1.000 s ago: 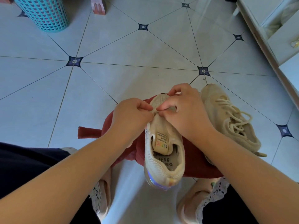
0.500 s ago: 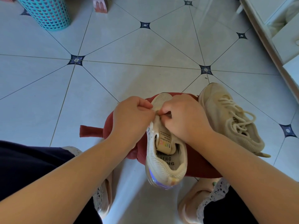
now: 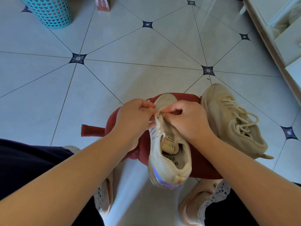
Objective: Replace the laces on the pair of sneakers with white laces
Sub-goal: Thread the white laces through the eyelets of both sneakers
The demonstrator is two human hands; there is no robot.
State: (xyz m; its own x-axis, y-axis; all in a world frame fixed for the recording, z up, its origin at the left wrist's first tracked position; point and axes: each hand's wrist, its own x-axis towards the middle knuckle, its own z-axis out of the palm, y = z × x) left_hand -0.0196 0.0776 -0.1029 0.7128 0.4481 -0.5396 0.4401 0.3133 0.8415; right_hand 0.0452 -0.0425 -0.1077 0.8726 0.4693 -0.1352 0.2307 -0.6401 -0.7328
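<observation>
Your left hand (image 3: 135, 118) and right hand (image 3: 187, 121) meet above the red cushion (image 3: 205, 167), fingers curled. The laced sneaker (image 3: 231, 124) rests against the cushion's right edge. The mesh sneaker (image 3: 169, 162) lies on top of the cushion, toe pointing away from you. Both hands pinch its pale lace (image 3: 157, 123) at the front eyelets.
</observation>
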